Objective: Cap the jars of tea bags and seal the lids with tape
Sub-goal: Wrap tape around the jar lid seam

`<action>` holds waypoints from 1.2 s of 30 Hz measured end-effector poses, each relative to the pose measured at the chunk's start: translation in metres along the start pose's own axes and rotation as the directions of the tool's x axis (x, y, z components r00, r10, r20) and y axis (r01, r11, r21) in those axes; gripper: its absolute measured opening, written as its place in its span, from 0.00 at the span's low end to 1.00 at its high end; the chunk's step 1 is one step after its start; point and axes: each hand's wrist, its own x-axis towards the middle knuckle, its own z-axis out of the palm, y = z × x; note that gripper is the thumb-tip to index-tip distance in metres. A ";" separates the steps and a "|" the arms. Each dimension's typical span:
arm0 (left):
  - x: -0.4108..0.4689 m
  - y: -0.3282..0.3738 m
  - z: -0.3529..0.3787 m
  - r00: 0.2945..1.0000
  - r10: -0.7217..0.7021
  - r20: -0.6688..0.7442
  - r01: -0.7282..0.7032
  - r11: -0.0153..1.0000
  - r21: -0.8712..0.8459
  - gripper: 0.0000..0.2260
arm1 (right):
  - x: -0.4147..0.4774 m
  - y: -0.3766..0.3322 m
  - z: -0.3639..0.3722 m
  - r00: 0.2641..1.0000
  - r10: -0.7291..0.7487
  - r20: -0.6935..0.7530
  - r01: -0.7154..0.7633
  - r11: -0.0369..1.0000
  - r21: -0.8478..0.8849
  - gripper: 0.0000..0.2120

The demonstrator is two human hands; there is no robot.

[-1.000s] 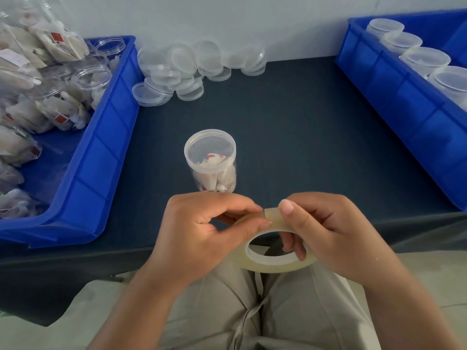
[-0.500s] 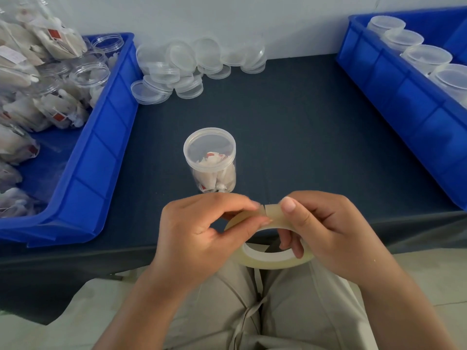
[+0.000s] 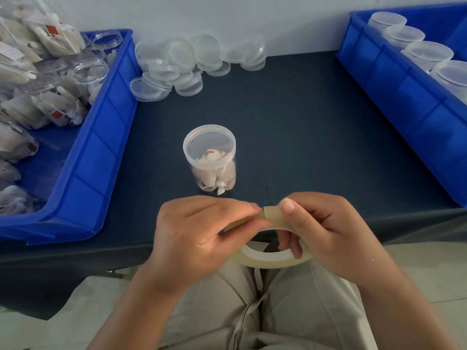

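left hand (image 3: 202, 233) pinches tape roll (image 3: 274, 258) | right hand (image 3: 326, 228) grips roll | capped jar (image 3: 211, 160) stands just beyond

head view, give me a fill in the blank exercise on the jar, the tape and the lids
The clear plastic jar of tea bags on the dark blue table has its lid ____.
The left hand and right hand both grip a translucent ring-shaped roll of ____.
The loose clear round lids lie piled beside the left plastic bin, whose colour is ____.
Missing: on; tape; blue.
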 end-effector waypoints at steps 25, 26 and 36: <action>-0.005 -0.010 -0.001 0.990 0.109 0.084 -0.113 0.993 0.042 0.07 | -0.003 0.005 0.005 0.968 0.221 0.119 -0.242 0.948 0.205 0.23; -0.005 -0.009 -0.001 0.991 0.106 0.081 -0.110 0.993 0.048 0.08 | -0.002 0.004 0.005 0.965 0.229 0.130 -0.252 0.945 0.207 0.23; 0.001 -0.002 -0.006 0.952 -0.145 0.270 0.173 0.981 -0.083 0.07 | -0.006 0.002 0.005 0.987 0.153 0.040 -0.155 0.987 0.041 0.21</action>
